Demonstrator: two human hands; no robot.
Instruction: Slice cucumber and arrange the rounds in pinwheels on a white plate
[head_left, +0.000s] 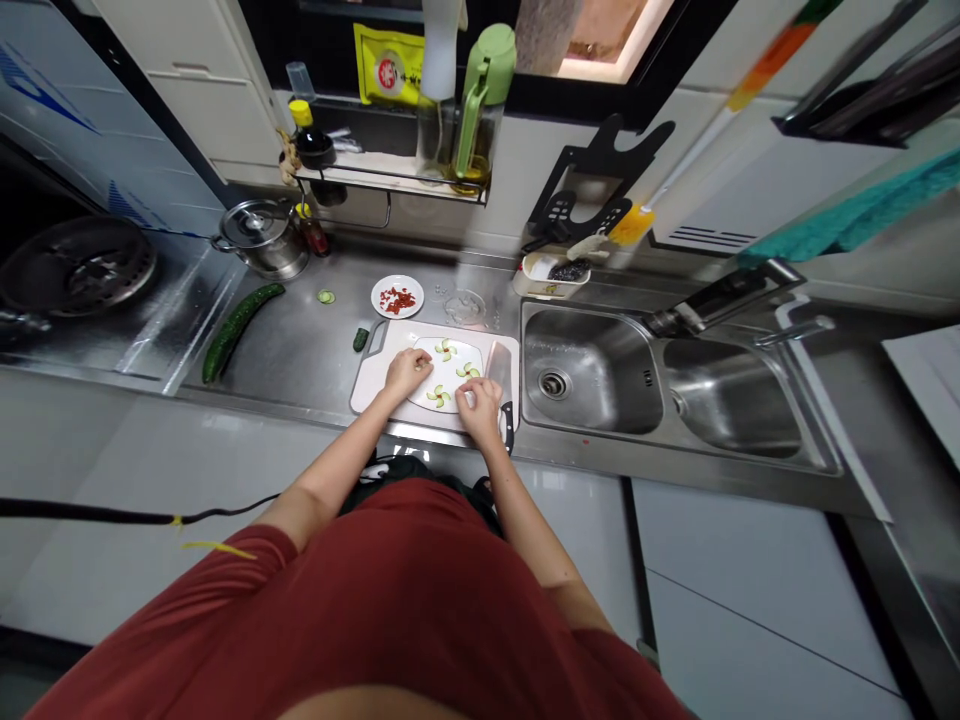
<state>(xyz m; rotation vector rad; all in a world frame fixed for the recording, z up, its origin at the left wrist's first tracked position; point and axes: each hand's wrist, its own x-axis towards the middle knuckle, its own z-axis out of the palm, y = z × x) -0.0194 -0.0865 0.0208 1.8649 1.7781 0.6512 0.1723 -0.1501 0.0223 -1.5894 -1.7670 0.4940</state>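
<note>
A white plate (pixel 421 396) lies on the pale cutting board (pixel 367 385), bearing several pinwheel flowers of cucumber slices (pixel 439 397), some with a red bit in the middle. My left hand (pixel 406 373) is over the plate's left side, fingertips pinched; what they hold, if anything, is too small to name. At the plate's lower right edge, the fingers of my right hand (pixel 481 408) are also closed together, with their contents hidden. Beside my right hand, a knife (pixel 508 425) rests on the board, black handle towards me.
Behind the board stand a small dish of chopped red pieces (pixel 397 298) and a clear glass dish (pixel 465 307). A cucumber stub (pixel 361 340), cucumber slices (pixel 325 297) and a whole cucumber (pixel 238 328) lie leftward. A steel pot (pixel 262 240) stands behind; a double sink (pixel 592 370) is right.
</note>
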